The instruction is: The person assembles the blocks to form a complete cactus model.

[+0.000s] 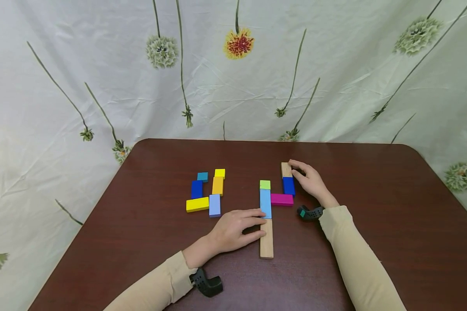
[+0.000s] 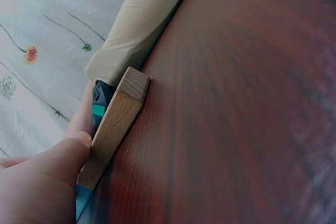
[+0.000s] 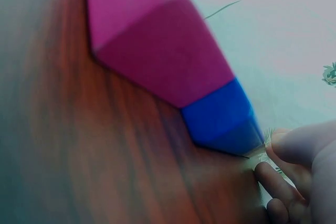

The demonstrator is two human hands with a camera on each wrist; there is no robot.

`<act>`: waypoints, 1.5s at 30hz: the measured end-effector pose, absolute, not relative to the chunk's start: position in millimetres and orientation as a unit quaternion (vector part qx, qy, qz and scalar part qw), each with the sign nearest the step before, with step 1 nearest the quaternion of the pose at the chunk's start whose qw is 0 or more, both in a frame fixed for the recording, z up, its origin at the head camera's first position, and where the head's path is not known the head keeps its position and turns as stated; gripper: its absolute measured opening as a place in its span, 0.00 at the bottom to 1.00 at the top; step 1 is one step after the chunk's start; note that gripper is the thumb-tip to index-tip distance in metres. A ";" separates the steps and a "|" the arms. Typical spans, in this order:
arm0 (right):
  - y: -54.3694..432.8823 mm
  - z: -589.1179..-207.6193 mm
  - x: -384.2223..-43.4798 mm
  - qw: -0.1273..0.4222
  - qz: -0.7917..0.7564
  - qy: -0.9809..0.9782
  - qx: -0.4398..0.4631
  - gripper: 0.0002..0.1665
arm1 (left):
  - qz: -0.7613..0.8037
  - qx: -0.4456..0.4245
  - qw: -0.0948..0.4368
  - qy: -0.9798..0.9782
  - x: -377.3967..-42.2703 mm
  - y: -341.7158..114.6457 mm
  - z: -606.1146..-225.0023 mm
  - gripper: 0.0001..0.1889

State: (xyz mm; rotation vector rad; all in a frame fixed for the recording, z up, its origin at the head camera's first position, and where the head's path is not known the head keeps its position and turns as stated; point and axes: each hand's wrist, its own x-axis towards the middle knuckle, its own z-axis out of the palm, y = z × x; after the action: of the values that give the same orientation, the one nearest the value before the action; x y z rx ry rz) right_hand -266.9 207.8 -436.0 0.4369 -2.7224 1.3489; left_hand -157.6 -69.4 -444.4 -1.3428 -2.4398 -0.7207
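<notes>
My left hand (image 1: 233,231) lies beside a column of blocks, its extended fingers touching the left side of a light blue block (image 1: 265,201) and a plain wooden block (image 1: 266,246). In the left wrist view the thumb rests against that wooden block (image 2: 113,135). A small green block (image 1: 265,184) tops the column. From its right side a magenta block (image 1: 282,199) runs to a dark blue block (image 1: 289,185). Beyond the blue one is a smaller wooden block (image 1: 286,169); my right hand (image 1: 311,179) touches its right side with fingertips and thumb.
Left of the column lies a second group of blocks: yellow (image 1: 197,204), dark blue (image 1: 196,189), teal (image 1: 202,176), periwinkle (image 1: 215,205), orange (image 1: 217,185) and a small yellow one (image 1: 219,172). The brown table (image 1: 140,242) ends at a flowered cloth (image 1: 233,95).
</notes>
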 end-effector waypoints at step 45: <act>198.0 -440.8 -233.2 0.194 0.484 -0.852 0.055 0.18 | -0.259 -0.458 0.200 -0.827 -157.4 -75.2 -443.0 0.16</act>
State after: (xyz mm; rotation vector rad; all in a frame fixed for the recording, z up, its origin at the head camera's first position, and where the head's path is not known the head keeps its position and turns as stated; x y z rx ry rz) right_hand -233.2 198.0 -440.8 0.1546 -2.3874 1.3565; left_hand -157.4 -75.2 -443.0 -1.2806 -2.3110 -0.7244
